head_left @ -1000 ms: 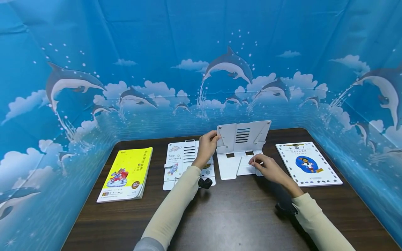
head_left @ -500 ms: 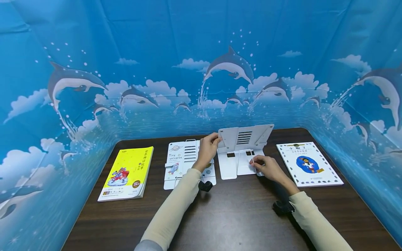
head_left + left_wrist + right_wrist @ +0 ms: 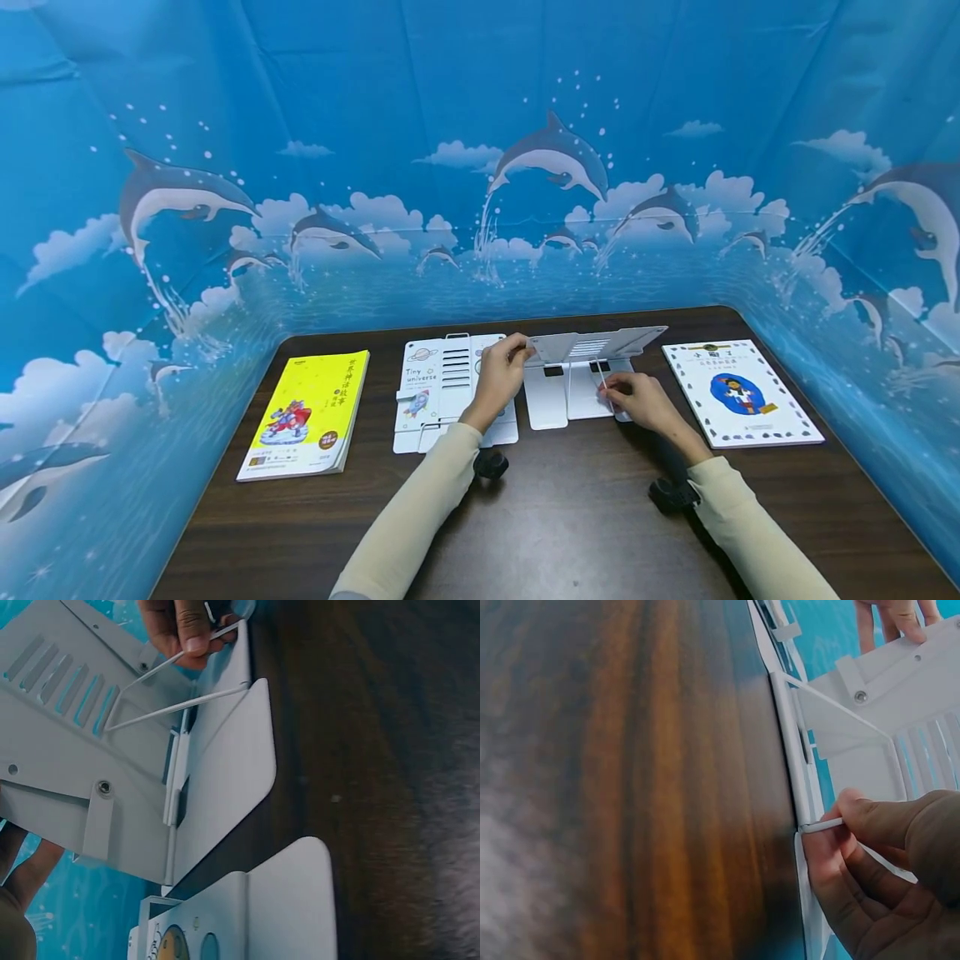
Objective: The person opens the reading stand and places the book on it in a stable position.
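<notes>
A white folding book stand [image 3: 547,404] is unfolded at the back middle of the table. Its slotted panel [image 3: 67,742] leans at an angle over the base. My left hand [image 3: 497,379] pinches this panel by its left edge. A thin white wire prop [image 3: 176,709] rises from the base, its far end at the panel's slots. My right hand [image 3: 877,862] pinches the wire close to the base, thumb against fingers. From the head view, most of the wire near my right fingers is hidden.
A second, folded stand [image 3: 420,375] with "Tiny universe" print lies left of the unfolded one, partly behind my left forearm. A thick yellow book [image 3: 311,408] is at far left, a white picture-covered book [image 3: 757,425] at right. A blue dolphin curtain [image 3: 480,150] surrounds the table.
The slotted panel has tipped lower, away from upright, with my left hand on its edge moving down slightly. The wire prop has risen from the base to the panel, pinched by my right hand.
</notes>
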Demonstrator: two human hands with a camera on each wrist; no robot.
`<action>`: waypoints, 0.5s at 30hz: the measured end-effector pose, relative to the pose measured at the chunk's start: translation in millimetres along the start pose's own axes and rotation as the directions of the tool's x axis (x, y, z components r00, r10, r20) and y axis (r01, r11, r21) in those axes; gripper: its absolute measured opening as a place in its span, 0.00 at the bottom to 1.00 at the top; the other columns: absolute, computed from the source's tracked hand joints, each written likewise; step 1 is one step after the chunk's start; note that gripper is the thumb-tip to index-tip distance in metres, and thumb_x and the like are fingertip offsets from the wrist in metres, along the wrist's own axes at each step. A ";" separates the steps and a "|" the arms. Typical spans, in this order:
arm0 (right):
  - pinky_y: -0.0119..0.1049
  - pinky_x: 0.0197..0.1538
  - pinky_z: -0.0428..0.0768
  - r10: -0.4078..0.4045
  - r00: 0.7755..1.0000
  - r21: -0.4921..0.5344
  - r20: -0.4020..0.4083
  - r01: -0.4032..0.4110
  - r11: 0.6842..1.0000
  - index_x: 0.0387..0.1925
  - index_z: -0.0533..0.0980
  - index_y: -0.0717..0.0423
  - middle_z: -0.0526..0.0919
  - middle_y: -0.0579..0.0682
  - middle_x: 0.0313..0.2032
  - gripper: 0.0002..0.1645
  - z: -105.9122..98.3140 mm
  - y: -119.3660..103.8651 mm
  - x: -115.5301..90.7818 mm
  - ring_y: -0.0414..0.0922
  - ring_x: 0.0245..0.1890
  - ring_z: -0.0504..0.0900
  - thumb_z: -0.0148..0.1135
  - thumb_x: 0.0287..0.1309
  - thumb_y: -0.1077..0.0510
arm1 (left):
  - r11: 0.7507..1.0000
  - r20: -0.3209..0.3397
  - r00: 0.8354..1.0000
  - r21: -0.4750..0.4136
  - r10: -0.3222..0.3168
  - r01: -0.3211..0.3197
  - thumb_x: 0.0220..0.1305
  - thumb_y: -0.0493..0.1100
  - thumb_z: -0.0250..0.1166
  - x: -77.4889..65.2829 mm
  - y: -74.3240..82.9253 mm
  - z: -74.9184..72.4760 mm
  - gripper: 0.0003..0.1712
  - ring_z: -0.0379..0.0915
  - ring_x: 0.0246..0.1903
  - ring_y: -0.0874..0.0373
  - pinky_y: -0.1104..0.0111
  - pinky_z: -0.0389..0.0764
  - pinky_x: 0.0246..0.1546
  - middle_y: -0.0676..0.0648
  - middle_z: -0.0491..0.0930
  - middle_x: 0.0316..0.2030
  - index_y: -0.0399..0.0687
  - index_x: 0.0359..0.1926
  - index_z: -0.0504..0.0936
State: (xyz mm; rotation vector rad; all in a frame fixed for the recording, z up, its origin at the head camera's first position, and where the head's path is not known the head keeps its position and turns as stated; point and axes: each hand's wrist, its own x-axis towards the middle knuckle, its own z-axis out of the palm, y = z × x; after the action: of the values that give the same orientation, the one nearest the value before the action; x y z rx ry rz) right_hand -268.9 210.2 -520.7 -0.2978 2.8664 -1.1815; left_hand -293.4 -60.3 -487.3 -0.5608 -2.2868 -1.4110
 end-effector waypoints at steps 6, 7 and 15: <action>0.33 0.30 0.77 0.000 1.000 -0.006 -0.008 0.000 1.000 0.46 0.86 0.64 0.90 0.53 0.34 0.09 0.2 0.3 -1.2 0.41 0.29 0.81 0.67 0.72 0.61 | 0.999 0.001 1.000 0.024 0.030 -0.030 0.74 0.31 0.64 -5.5 3.5 0.6 0.07 0.80 0.30 0.63 0.72 0.79 0.31 0.44 0.92 0.41 0.43 0.42 0.87; 0.33 0.30 0.77 -0.001 1.000 -0.005 -0.009 0.001 1.000 0.46 0.86 0.64 0.90 0.53 0.34 0.09 0.1 0.3 -1.3 0.41 0.29 0.81 0.67 0.72 0.61 | 0.999 0.002 1.000 0.025 0.030 -0.030 0.74 0.31 0.64 -5.8 3.9 0.5 0.07 0.80 0.30 0.62 0.72 0.79 0.31 0.44 0.92 0.41 0.43 0.42 0.87; 0.34 0.31 0.80 0.038 0.999 0.000 -0.005 -0.038 0.999 0.45 0.86 0.65 0.91 0.56 0.36 0.11 -1.2 -2.7 -2.5 0.41 0.30 0.85 0.67 0.72 0.60 | 1.000 0.014 1.000 0.007 0.016 -0.016 0.76 0.32 0.63 -7.0 3.1 0.6 0.07 0.79 0.30 0.60 0.72 0.77 0.31 0.45 0.91 0.43 0.44 0.44 0.87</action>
State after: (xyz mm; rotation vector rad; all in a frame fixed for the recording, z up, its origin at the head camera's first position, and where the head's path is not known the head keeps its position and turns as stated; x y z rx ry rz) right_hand -266.0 209.6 -518.1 -0.2392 2.8629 -1.1782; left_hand -286.0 -59.3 -488.9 -0.5876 -2.2923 -1.3958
